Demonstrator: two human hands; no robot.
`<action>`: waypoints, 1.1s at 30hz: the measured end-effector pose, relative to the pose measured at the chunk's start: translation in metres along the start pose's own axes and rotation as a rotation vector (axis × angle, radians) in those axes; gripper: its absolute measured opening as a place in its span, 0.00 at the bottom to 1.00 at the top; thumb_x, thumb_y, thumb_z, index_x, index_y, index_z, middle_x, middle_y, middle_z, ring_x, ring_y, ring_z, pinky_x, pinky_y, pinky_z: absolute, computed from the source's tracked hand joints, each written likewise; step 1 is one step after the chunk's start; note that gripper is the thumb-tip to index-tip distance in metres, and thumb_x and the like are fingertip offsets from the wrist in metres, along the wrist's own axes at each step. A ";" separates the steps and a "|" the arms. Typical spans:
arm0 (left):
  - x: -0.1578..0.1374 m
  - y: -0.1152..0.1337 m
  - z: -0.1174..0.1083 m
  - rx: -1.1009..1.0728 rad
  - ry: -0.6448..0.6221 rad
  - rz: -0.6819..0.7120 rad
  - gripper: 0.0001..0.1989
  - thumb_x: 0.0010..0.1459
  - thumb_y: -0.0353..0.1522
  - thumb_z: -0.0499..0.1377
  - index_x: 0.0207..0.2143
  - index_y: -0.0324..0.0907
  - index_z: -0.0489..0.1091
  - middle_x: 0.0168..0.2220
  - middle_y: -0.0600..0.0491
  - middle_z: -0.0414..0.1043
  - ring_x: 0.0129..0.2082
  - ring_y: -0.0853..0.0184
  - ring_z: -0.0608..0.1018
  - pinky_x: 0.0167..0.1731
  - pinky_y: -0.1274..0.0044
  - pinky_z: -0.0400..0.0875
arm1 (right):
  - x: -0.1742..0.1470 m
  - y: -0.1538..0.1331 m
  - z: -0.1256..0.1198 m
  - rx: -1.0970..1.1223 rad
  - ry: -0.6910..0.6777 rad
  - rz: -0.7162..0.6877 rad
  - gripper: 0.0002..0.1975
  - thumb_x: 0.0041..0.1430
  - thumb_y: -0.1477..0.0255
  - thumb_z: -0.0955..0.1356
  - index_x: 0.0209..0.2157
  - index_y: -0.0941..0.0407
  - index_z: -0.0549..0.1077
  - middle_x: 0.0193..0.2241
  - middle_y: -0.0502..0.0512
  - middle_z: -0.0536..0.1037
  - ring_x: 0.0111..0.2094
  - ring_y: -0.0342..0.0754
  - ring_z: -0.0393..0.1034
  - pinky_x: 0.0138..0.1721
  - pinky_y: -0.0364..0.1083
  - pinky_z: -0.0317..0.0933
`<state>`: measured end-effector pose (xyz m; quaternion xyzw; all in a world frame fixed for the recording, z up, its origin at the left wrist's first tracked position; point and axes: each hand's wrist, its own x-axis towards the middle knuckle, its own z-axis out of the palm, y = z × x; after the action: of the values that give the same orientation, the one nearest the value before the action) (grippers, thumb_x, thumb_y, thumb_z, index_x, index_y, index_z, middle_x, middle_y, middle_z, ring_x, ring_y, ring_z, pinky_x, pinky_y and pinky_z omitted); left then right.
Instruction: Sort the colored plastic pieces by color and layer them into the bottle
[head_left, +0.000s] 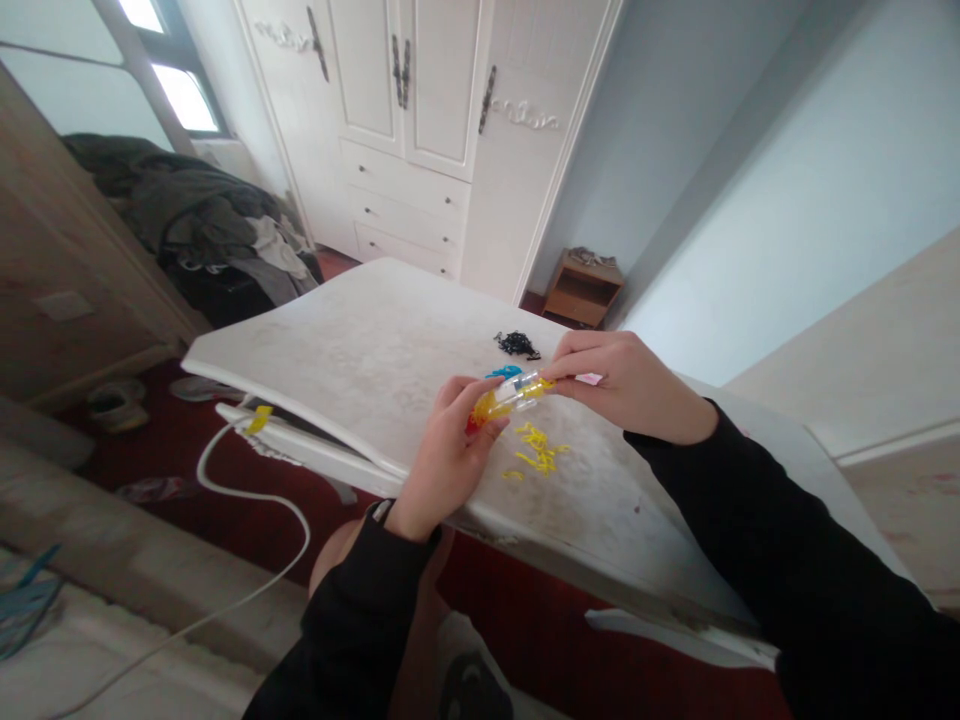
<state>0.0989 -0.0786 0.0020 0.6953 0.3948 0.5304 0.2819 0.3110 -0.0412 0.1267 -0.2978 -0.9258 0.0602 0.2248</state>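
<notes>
My left hand (pixel 454 452) is wrapped round the lower end of a small clear plastic bottle (pixel 514 393), which lies tilted just over the table. Yellow pieces show through its wall, and something red shows at the end by my left palm. At the bottle's other end, the fingers of my right hand (pixel 602 377) are pinched together over a bit of yellow, too small to name. Beneath the bottle, a loose scatter of yellow curled pieces (pixel 538 450) lies on the table. Behind it are a few blue pieces (pixel 506 371) and a heap of black pieces (pixel 517 345).
The white table (pixel 352 340) has a stained top and a worn front edge. A white cable (pixel 300 510) hangs off its left side near yellow tape (pixel 259 419). Beyond stand a white wardrobe (pixel 442 130), a small wooden cabinet (pixel 583 288) and piled clothes (pixel 202 215).
</notes>
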 end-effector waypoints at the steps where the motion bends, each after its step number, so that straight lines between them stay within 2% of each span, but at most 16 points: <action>1: 0.000 0.000 0.000 -0.005 -0.001 -0.001 0.18 0.66 0.30 0.60 0.58 0.42 0.71 0.52 0.47 0.70 0.52 0.60 0.74 0.56 0.67 0.70 | 0.000 -0.002 0.001 0.002 0.020 0.042 0.04 0.65 0.71 0.72 0.36 0.56 0.82 0.31 0.52 0.80 0.30 0.44 0.72 0.33 0.44 0.63; 4: 0.000 0.000 0.000 -0.017 -0.008 0.011 0.18 0.66 0.31 0.60 0.58 0.42 0.70 0.52 0.47 0.70 0.52 0.60 0.74 0.57 0.67 0.69 | 0.001 -0.005 0.005 0.036 0.075 0.151 0.06 0.60 0.69 0.75 0.31 0.56 0.79 0.28 0.50 0.80 0.28 0.44 0.72 0.33 0.44 0.64; 6: 0.000 -0.001 0.000 -0.022 -0.012 0.018 0.18 0.66 0.30 0.60 0.58 0.42 0.70 0.52 0.46 0.70 0.53 0.60 0.74 0.57 0.67 0.69 | 0.001 -0.004 0.008 0.078 0.076 0.163 0.09 0.61 0.66 0.75 0.29 0.55 0.79 0.27 0.51 0.81 0.28 0.44 0.73 0.34 0.45 0.66; 10: 0.001 -0.001 -0.001 -0.021 0.003 0.017 0.18 0.66 0.30 0.60 0.57 0.43 0.70 0.51 0.47 0.71 0.52 0.60 0.75 0.56 0.67 0.70 | 0.000 0.003 0.007 0.153 0.034 0.083 0.11 0.66 0.63 0.72 0.32 0.54 0.81 0.34 0.55 0.83 0.35 0.48 0.76 0.38 0.48 0.69; 13: 0.001 -0.001 -0.001 -0.031 0.023 0.016 0.17 0.66 0.31 0.60 0.57 0.43 0.70 0.51 0.47 0.71 0.52 0.61 0.75 0.56 0.68 0.70 | 0.001 0.005 0.005 0.122 0.008 -0.014 0.09 0.69 0.67 0.69 0.37 0.54 0.82 0.38 0.56 0.80 0.39 0.49 0.74 0.40 0.50 0.68; 16: 0.001 -0.001 -0.001 -0.036 0.021 0.018 0.17 0.67 0.31 0.60 0.57 0.43 0.70 0.51 0.47 0.71 0.51 0.62 0.75 0.55 0.69 0.70 | 0.001 0.001 0.004 0.044 -0.032 -0.062 0.11 0.71 0.71 0.66 0.37 0.56 0.80 0.39 0.58 0.75 0.40 0.49 0.71 0.43 0.50 0.66; 19: 0.001 -0.001 -0.001 -0.031 0.013 0.027 0.17 0.67 0.31 0.59 0.57 0.42 0.70 0.51 0.47 0.71 0.51 0.62 0.75 0.55 0.69 0.70 | 0.001 -0.003 0.005 0.027 -0.071 -0.078 0.11 0.71 0.73 0.65 0.36 0.57 0.78 0.38 0.57 0.73 0.41 0.49 0.69 0.44 0.50 0.65; 23: 0.000 -0.001 -0.001 -0.040 0.023 0.028 0.17 0.67 0.32 0.59 0.57 0.42 0.70 0.52 0.47 0.71 0.52 0.62 0.75 0.56 0.69 0.70 | 0.002 -0.004 0.006 0.072 -0.015 -0.025 0.06 0.69 0.72 0.67 0.38 0.56 0.76 0.36 0.54 0.74 0.37 0.47 0.69 0.39 0.48 0.65; 28: 0.000 -0.001 -0.001 -0.043 0.019 0.016 0.17 0.67 0.31 0.59 0.57 0.43 0.70 0.51 0.47 0.71 0.51 0.61 0.75 0.55 0.68 0.70 | 0.002 -0.004 0.006 0.079 0.020 -0.004 0.02 0.67 0.72 0.69 0.38 0.54 0.75 0.39 0.55 0.74 0.39 0.48 0.69 0.39 0.48 0.66; 31: 0.000 0.000 -0.001 -0.046 0.022 0.020 0.17 0.67 0.31 0.59 0.57 0.43 0.70 0.51 0.47 0.71 0.50 0.62 0.76 0.55 0.68 0.71 | 0.002 -0.003 0.006 0.057 0.048 0.007 0.03 0.67 0.70 0.69 0.38 0.54 0.76 0.41 0.57 0.74 0.43 0.50 0.70 0.45 0.51 0.67; 33: 0.000 0.000 -0.001 -0.042 0.022 0.025 0.16 0.67 0.32 0.59 0.57 0.43 0.70 0.51 0.47 0.72 0.50 0.62 0.76 0.54 0.68 0.71 | 0.000 -0.002 0.008 0.043 -0.021 -0.012 0.06 0.67 0.67 0.70 0.40 0.54 0.77 0.46 0.59 0.74 0.50 0.54 0.70 0.53 0.56 0.64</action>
<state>0.0981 -0.0783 0.0025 0.6882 0.3780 0.5496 0.2853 0.3061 -0.0425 0.1207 -0.2865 -0.9285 0.0818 0.2216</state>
